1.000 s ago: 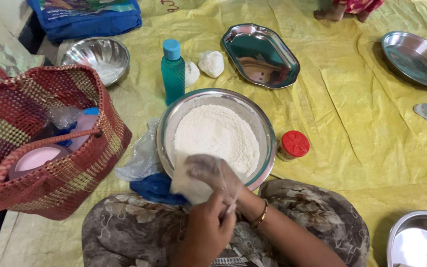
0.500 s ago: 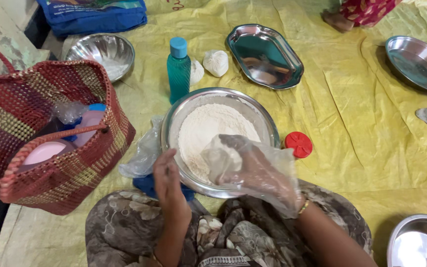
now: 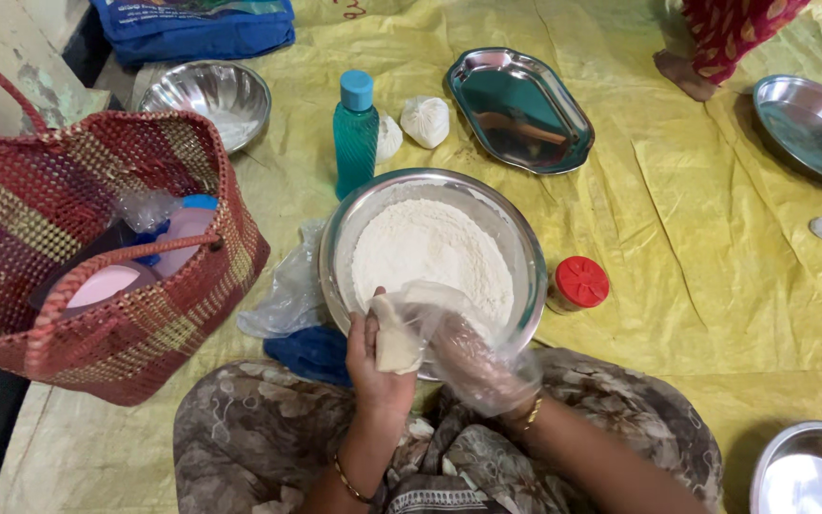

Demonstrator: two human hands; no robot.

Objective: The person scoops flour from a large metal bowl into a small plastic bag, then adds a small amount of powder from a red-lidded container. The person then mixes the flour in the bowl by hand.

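A steel bowl point(image 3: 340, 249) of white flour point(image 3: 430, 252) sits on the yellow sheet right in front of my knees. My right hand point(image 3: 473, 360) is inside a clear plastic bag point(image 3: 497, 376) at the bowl's near rim. My left hand point(image 3: 378, 366) pinches the bag's flour-dusted edge point(image 3: 397, 335) beside it. Both hands meet over the near rim of the bowl.
A woven red basket point(image 3: 97, 247) with plastic lids stands at the left. A teal bottle point(image 3: 355, 133), two white pouches point(image 3: 425, 121), a red-lidded jar point(image 3: 577, 284), steel trays point(image 3: 520, 109) and bowls point(image 3: 209, 95) lie around. Another person's foot point(image 3: 682, 71) is at the far right.
My left hand moved from the bowl's left side to the bag's edge. The bag, spread open over my right hand half a second ago, is now gathered closer at the near rim.
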